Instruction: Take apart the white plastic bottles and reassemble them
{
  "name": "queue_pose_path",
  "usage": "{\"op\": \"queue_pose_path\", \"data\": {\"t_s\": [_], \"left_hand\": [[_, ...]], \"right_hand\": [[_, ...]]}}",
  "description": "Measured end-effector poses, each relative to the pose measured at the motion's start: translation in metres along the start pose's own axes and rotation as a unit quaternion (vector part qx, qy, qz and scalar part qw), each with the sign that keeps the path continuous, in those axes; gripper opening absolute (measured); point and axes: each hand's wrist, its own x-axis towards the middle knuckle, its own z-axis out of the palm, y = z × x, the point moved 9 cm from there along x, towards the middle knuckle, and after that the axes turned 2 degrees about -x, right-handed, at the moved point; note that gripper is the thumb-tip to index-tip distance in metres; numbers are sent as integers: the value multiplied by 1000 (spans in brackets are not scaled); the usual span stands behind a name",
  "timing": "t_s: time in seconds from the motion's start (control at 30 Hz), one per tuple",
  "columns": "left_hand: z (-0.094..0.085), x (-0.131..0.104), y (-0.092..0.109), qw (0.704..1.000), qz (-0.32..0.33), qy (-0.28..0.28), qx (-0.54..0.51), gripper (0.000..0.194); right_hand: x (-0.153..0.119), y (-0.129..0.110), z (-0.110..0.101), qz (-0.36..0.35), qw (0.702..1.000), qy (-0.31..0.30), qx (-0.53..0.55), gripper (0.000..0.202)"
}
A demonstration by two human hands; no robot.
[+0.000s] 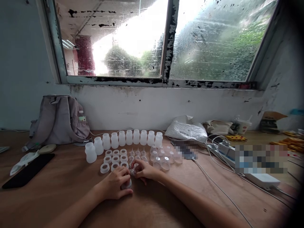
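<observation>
Clear teat (132, 171): at near centre, pinched, as I observe remotely, between the right hand's (145, 170) thumb and fingers. Left hand (117, 182): fingers curled around a white ring (126, 184) (partly hidden from me). White bottles (129, 137) stand far; domed caps (165, 164) lie right.

A whitish round ring (128, 184) (partly hidden) sits just beside a small see-through teat (132, 171).

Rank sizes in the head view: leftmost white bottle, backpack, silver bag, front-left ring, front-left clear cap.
Backpack
Silver bag
Leftmost white bottle
Front-left clear cap and front-left ring: too alike to rank
</observation>
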Motion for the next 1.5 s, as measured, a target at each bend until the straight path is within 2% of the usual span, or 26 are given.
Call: {"op": "queue_pose_path", "data": {"t_s": [0.13, 0.23, 0.33, 0.4, 0.47, 0.57, 0.67, 0.87, 0.97, 1.13, 1.2, 1.27, 1.33, 1.37, 1.43, 1.5], "left_hand": [[-2, -1, 5, 999, 24, 13, 27, 17], [-12, -3, 0, 995, 47, 66, 61, 11], [-33, -9, -30, 981, -5, 157, 111, 14], [-48, -17, -62, 962, -94, 202, 161, 17], [-60, -26, -92, 935, -185, 214, 214, 20], [-67, -36, -121, 905, -283, 175, 265, 20], [-66, -42, -132, 890, -342, 121, 275, 21], [-43, -53, -148, 880, -419, -24, 223, 23], [-36, -55, -152, 882, -422, -53, 205, 20], [-38, -56, -151, 884, -419, -63, 196, 15], [-41, -55, -147, 886, -415, -51, 200, 18], [-47, -49, -139, 895, -393, -6, 210, 23], [-52, -41, -127, 911, -350, 62, 211, 27], [-52, -37, -121, 920, -322, 92, 203, 27], [-48, -28, -107, 941, -261, 130, 174, 25], [-42, -20, -92, 959, -199, 144, 144, 22]], "right_hand": [[3, 4, 0, -7, 1000, 1, 4, 36], [3, 2, -1, -3, 1000, 3, 5, 36], [2, 1, 0, 6, 1000, 1, 1, 36], [2, 2, 0, 12, 1000, 4, -2, 35], [2, 3, 0, 15, 1000, 6, -4, 35], [2, 2, 0, 11, 1000, -2, -8, 35], [2, 2, 1, 8, 1000, -9, -14, 35], [0, 0, 3, 7, 1000, -21, -21, 36], [-2, -3, 5, 9, 999, -30, -26, 36], [-7, -11, 9, 31, 996, -48, -63, 36], [-9, -17, 9, 37, 993, -54, -103, 34], [-12, -24, 6, 37, 983, -39, -175, 31], [-14, -37, -4, 19, 957, 16, -290, 29], [-15, -44, -9, 8, 933, 51, -355, 28], [-18, -52, -15, 0, 880, 102, -464, 25], [-17, -50, -14, 10, 848, 109, -519, 24]]}}
